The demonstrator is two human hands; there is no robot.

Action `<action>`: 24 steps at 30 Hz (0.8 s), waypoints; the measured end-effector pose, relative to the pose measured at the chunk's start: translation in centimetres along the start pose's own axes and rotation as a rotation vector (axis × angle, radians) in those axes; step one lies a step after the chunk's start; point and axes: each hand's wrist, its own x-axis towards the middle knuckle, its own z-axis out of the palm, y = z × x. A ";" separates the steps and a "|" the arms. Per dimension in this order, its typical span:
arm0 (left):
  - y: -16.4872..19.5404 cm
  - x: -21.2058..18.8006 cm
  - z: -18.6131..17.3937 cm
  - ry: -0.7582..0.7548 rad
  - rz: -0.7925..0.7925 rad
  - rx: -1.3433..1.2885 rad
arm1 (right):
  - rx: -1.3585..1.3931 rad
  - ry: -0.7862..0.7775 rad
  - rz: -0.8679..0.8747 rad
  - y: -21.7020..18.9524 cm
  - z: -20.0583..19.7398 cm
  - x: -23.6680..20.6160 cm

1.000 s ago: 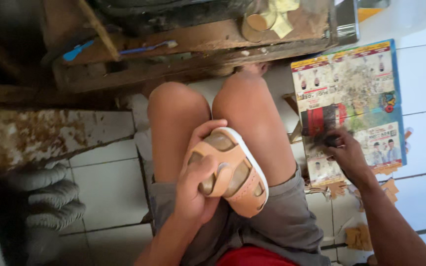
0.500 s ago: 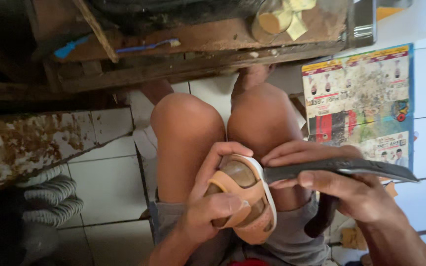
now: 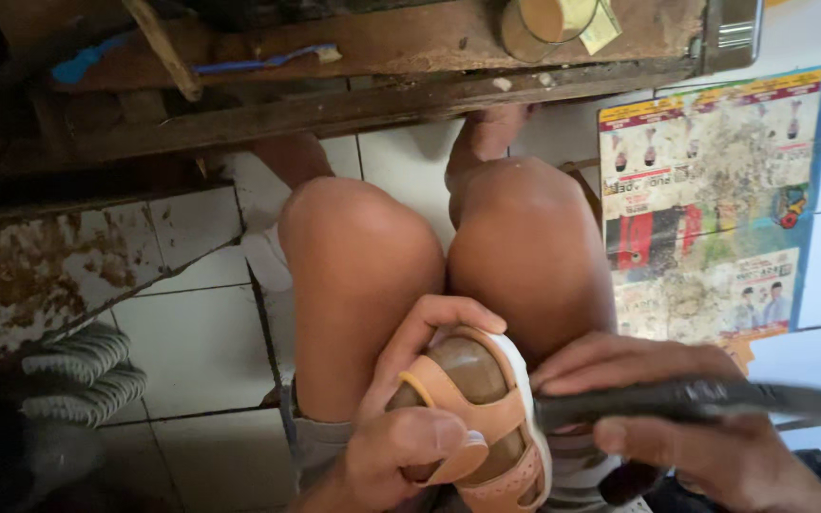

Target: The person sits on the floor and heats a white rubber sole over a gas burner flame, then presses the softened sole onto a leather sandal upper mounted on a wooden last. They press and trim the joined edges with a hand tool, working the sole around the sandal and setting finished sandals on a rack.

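Our left hand (image 3: 401,418) covers much of the tan sandal (image 3: 482,418), whose lower end runs off the bottom edge; the dark flat tool (image 3: 696,401) in our right hand (image 3: 686,427) is blurred, its kind unclear, tip cut off at right.

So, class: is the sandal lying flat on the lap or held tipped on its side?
Tipped. The left hand holds the tan sandal so its white sole edge faces the right hand.
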 end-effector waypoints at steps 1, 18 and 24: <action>0.0 0.0 0.1 0.000 0.021 -0.019 | -0.108 0.005 -0.038 0.3 0.0 -0.1; -1.7 -0.3 1.5 0.112 0.178 0.016 | 0.048 0.076 -0.158 4.5 1.1 -3.0; -2.4 -0.1 2.5 0.271 0.318 0.090 | -0.205 0.242 -0.264 4.8 2.2 -4.5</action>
